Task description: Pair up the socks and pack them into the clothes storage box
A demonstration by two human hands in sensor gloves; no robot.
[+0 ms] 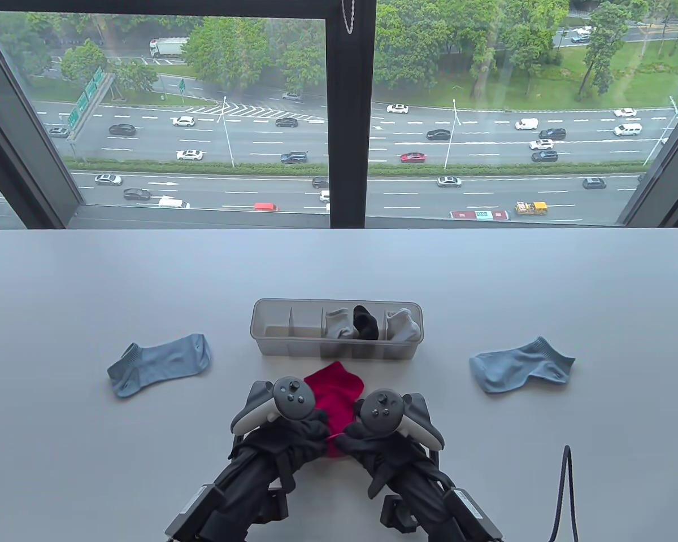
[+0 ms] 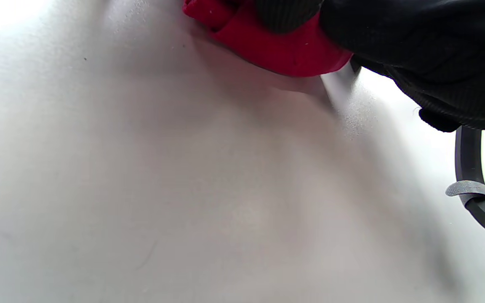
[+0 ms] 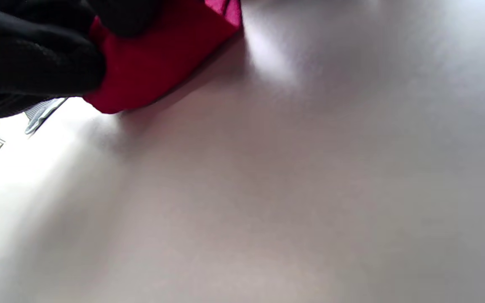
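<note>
Fingers (image 1: 316,432) of both hands pinching red sock (image 1: 333,389), long axis toward storage box (image 1: 271,344)

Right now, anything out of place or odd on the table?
Nothing damaged or spilled. The two light blue ankle socks lie far apart, one left and one right of the clear plastic divided storage box, still unpaired. Both gloved hands, left and right, grip the red sock.

My white table (image 1: 147,282) carries a clear box (image 1: 337,350) at its middle, with a red sock (image 1: 334,389) just near of it. One blue sock (image 1: 159,365) lies to the left, another blue sock (image 1: 520,364) to the right, and a black cable (image 1: 562,491) crosses the near right edge.
</note>
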